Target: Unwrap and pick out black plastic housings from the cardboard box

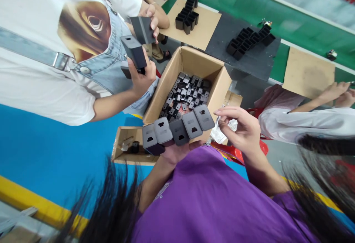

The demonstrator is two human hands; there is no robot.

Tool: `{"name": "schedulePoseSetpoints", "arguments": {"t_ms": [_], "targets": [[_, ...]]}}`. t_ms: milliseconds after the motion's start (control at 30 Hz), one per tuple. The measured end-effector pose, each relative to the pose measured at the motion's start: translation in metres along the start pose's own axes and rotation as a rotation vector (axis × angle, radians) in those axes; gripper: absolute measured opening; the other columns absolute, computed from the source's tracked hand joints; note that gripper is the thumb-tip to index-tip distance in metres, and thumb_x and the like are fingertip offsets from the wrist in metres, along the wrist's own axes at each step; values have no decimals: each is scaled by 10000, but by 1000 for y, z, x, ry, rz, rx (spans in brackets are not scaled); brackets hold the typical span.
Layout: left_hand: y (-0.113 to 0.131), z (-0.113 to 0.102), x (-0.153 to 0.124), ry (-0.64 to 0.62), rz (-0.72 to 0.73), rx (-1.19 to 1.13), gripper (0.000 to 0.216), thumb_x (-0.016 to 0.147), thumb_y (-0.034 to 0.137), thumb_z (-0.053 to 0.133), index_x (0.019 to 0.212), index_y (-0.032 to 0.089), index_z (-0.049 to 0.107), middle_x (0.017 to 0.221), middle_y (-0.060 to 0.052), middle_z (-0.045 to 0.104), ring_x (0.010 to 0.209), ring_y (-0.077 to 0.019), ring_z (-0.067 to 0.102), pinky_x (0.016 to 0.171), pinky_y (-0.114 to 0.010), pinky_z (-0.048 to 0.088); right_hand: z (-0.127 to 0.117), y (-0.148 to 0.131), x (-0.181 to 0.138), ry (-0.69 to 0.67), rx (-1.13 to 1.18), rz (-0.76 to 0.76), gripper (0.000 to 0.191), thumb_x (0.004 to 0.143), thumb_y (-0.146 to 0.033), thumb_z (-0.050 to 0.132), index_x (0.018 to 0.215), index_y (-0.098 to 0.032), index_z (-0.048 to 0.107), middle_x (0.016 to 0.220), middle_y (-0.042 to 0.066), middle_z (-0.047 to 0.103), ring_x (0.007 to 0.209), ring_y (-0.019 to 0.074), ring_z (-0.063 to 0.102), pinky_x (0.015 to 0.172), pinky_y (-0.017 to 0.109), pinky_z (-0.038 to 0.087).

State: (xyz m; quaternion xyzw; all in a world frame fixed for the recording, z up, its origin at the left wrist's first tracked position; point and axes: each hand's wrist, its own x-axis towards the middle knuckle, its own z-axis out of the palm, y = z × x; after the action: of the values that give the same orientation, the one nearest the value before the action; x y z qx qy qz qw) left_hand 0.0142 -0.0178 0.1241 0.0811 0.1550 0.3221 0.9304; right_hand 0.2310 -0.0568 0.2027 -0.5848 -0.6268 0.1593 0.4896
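Observation:
My left hand [177, 151] is closed under a row of several grey charger housings [179, 129], held side by side with their port faces up. My right hand [240, 130] hovers just right of the row's end, fingers curved and apart, with nothing in them. Behind the row stands an open cardboard box [166, 88] with many small black parts [186, 94] heaped inside. I wear a purple shirt, and dark hair hangs into the lower view.
A co-worker in a white shirt and denim overalls stands at left, holding dark housings [135, 51] in both hands. A small cardboard tray [119, 143] lies low left. Rows of black housings [249, 40] sit on the green conveyor. Another person's arm [313, 121] reaches in at right.

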Motion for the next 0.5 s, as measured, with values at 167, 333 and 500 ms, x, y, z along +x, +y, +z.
{"name": "schedulePoseSetpoints", "arguments": {"t_ms": [167, 333, 500], "targets": [[0, 4, 1, -37, -13, -63, 531, 832, 655, 631, 1251, 332, 674, 1339, -17, 694, 1143, -265, 668, 914, -473, 572, 0, -1, 1, -15, 2, 19, 294, 829, -90, 586, 1046, -244, 711, 967, 29, 739, 698, 138, 651, 628, 289, 564], [3, 7, 2, -59, -13, -60, 495, 812, 637, 673, 1222, 360, 687, 1277, 13, 730, 1077, -237, 704, 824, -399, 602, 0, -1, 2, -14, 28, 22, 321, 817, -56, 588, 1053, -238, 708, 916, 12, 732, 640, 111, 614, 596, 259, 536], [3, 6, 3, -54, -51, -31, 491, 768, 636, 730, 1170, 356, 711, 1200, 25, 764, 1022, -226, 722, 796, -364, 611, -1, 0, 3, -33, 65, 54, 327, 801, -56, 585, 1043, -236, 711, 872, 2, 725, 633, 109, 613, 599, 256, 529]]}}
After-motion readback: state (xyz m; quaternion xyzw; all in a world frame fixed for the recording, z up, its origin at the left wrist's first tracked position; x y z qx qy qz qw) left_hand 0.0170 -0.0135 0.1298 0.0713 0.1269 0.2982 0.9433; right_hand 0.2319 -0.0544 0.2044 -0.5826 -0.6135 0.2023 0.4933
